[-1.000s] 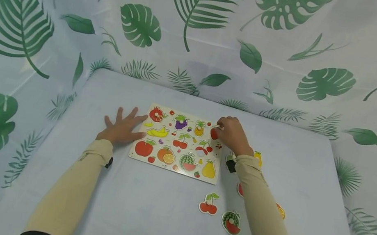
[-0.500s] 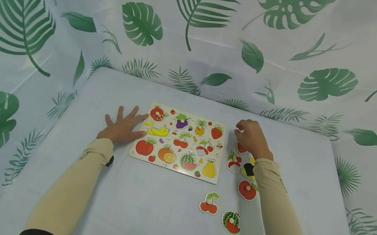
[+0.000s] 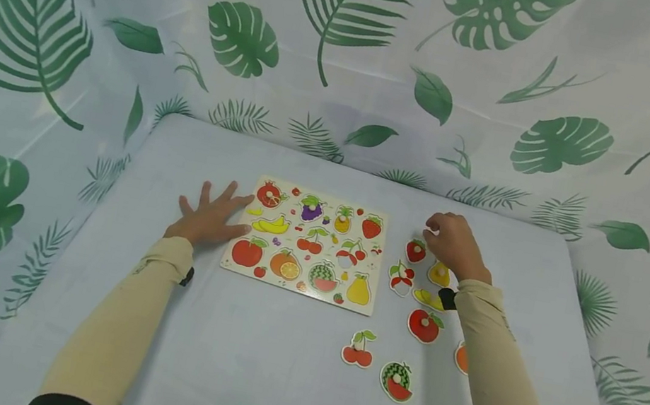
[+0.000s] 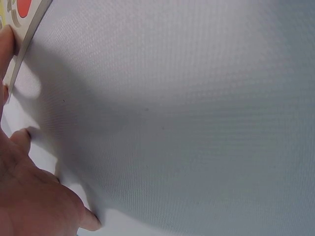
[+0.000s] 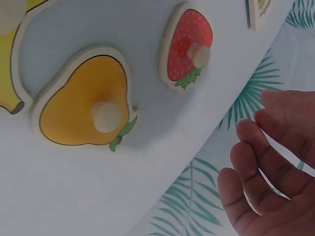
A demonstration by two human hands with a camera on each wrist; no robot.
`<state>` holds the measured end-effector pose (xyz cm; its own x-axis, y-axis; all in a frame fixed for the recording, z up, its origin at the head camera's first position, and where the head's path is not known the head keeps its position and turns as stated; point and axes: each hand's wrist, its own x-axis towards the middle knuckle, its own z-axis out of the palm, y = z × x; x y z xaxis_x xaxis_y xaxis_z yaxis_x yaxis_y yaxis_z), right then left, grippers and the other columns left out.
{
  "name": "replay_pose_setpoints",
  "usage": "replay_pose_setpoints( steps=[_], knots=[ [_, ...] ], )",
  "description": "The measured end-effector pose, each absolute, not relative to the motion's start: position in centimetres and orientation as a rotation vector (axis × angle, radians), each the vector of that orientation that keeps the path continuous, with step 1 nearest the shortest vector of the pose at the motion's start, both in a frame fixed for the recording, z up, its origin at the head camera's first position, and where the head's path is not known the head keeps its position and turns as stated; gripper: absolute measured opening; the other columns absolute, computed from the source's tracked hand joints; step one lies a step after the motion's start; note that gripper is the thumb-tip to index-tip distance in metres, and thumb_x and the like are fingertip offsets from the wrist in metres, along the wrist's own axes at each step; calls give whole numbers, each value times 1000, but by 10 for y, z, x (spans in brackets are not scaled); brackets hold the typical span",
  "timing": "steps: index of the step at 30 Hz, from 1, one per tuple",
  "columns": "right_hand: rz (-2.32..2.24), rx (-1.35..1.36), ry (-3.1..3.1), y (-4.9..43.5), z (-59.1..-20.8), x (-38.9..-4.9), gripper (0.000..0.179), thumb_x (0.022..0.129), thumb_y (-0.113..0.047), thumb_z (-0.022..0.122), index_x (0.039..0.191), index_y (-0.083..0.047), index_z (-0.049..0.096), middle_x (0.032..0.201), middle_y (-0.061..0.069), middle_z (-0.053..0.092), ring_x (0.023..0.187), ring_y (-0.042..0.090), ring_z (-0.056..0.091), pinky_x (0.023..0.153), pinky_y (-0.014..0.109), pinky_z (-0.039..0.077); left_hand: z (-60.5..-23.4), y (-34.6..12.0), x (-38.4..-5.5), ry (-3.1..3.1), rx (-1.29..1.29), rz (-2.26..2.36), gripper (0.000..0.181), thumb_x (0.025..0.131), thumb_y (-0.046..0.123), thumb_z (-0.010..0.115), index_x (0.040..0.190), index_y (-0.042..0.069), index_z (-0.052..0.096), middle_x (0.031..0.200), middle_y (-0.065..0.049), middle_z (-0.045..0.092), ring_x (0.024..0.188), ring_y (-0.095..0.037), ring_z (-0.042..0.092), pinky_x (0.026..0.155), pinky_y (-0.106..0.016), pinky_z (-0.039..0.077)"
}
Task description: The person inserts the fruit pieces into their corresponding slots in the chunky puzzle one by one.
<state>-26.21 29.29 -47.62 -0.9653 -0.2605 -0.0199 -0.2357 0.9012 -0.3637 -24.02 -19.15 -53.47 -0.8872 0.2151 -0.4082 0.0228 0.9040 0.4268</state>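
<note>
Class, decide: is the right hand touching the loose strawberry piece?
Apart. In the right wrist view, white table surface shows between the right hand and the strawberry piece.

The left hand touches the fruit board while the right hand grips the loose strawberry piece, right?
The right hand doesn't: the right wrist view shows the loose strawberry piece lying apart from the fingers. The left hand does touch the board.

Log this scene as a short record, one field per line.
Fruit board: flat on the white table
Left hand: fingers spread, touching the fruit board's left edge
Right hand: holding nothing, near the strawberry piece and pear piece
Also loose: apple piece, watermelon piece
Partly hidden: orange piece, behind the right sleeve
</note>
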Motion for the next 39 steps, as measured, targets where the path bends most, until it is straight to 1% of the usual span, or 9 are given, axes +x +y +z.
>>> replay_pose_setpoints(
  steps=[11, 15, 19, 26, 33, 39],
  knots=[
    [-566, -273, 2895, 288, -490, -258, 25, 100, 1, 68, 123, 12, 71, 118, 29, 70, 110, 44, 62, 98, 57, 56, -538, -193, -241, 2603, 169, 580, 82, 105, 56, 60, 173, 28, 23, 180, -11, -7, 156, -52, -27, 110, -84, -18],
    [-547, -228, 2847, 287, -493, -256, 27, 100, 0, 67, 125, 10, 70, 120, 28, 69, 109, 43, 63, 98, 57, 56, -538, -193, -240, 2598, 162, 577, 82, 105, 56, 59, 173, 28, 22, 180, -11, -8, 155, -51, -27, 110, -84, -18],
    [-552, -211, 2813, 287, -498, -256, 25, 100, -2, 67, 123, 10, 71, 118, 27, 70, 106, 42, 64, 98, 57, 56, -538, -193, -240, 2602, 163, 572, 82, 105, 55, 59, 173, 28, 22, 180, -11, -8, 156, -52, -27, 110, -84, -17],
    [-551, -173, 2786, 287, -505, -253, 23, 100, -2, 67, 120, 10, 71, 117, 27, 71, 106, 42, 65, 100, 57, 56, -540, -192, -241, 2607, 164, 574, 83, 105, 56, 60, 173, 28, 23, 180, -11, -7, 156, -52, -27, 110, -84, -17],
    [-583, -187, 2795, 289, -507, -251, 21, 102, -2, 66, 118, 10, 71, 113, 26, 71, 101, 40, 64, 96, 56, 57, -540, -192, -242, 2609, 179, 566, 82, 105, 57, 59, 173, 29, 22, 180, -10, -8, 156, -51, -27, 110, -84, -17],
    [-587, -202, 2809, 289, -508, -251, 21, 102, -2, 65, 117, 11, 72, 113, 27, 71, 102, 40, 65, 95, 56, 57, -538, -192, -242, 2611, 181, 568, 82, 105, 55, 59, 173, 29, 22, 180, -11, -8, 156, -52, -27, 110, -84, -17]
  ],
)
